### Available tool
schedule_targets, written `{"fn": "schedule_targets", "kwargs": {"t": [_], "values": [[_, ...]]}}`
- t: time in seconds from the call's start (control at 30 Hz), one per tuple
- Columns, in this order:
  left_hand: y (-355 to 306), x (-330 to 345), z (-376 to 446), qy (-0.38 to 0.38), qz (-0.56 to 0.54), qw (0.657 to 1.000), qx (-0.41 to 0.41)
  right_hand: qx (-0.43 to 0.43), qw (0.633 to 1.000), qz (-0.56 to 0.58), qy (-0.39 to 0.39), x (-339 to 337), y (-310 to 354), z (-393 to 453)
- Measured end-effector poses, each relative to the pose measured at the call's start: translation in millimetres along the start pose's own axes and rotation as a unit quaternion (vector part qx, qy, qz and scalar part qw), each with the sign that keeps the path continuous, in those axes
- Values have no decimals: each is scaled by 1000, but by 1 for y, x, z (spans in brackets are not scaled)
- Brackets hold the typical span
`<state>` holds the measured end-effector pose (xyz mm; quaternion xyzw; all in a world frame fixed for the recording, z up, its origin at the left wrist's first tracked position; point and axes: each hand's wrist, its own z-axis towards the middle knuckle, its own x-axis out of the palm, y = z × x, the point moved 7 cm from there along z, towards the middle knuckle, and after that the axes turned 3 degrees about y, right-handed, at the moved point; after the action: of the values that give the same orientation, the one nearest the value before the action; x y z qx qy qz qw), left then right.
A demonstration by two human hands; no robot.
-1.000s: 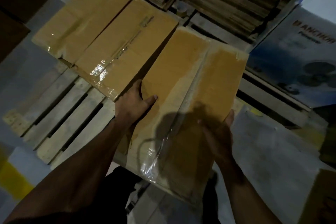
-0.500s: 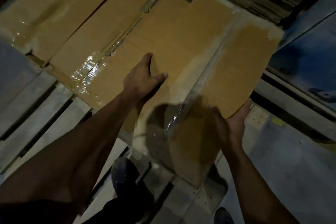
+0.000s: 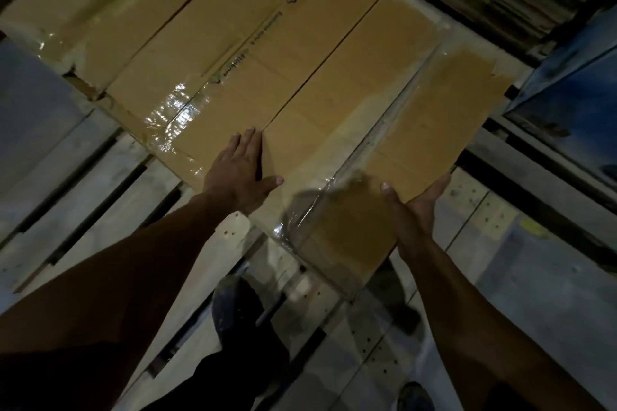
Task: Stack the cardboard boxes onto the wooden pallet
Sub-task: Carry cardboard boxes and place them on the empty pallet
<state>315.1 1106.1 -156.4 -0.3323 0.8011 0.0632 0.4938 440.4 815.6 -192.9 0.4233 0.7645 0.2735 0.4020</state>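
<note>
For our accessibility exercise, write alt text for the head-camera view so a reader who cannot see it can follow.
A person's two bare hands hold a taped cardboard box beside two other boxes on a wooden pallet. The left hand lies flat at its left edge; the right hand cups its right side, thumb on top. The scene is dim.

Pale wooden slatted pallet (image 3: 83, 183) on grey concrete floor (image 3: 551, 294). Three long brown taped cardboard boxes (image 3: 233, 53) lie flat on it, side by side, edges touching.
</note>
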Motion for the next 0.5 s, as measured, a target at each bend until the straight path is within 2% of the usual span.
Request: {"fn": "schedule_targets", "kwargs": {"t": [0.2, 0.37, 0.43, 0.5], "values": [[26, -5, -32, -53, -146, 988, -23, 10, 1000, -18, -19, -1, -6, 3], [43, 0, -29, -28, -192, 980, -35, 18, 999, -25, -34, -1, -9, 7], [47, -2, -36, -58, -189, 980, -31, 24, 998, -29, -40, -2, -9, 7], [58, -3, -51, -127, -186, 972, -62, 33, 998, -36, -43, -2, -9, 7]]}}
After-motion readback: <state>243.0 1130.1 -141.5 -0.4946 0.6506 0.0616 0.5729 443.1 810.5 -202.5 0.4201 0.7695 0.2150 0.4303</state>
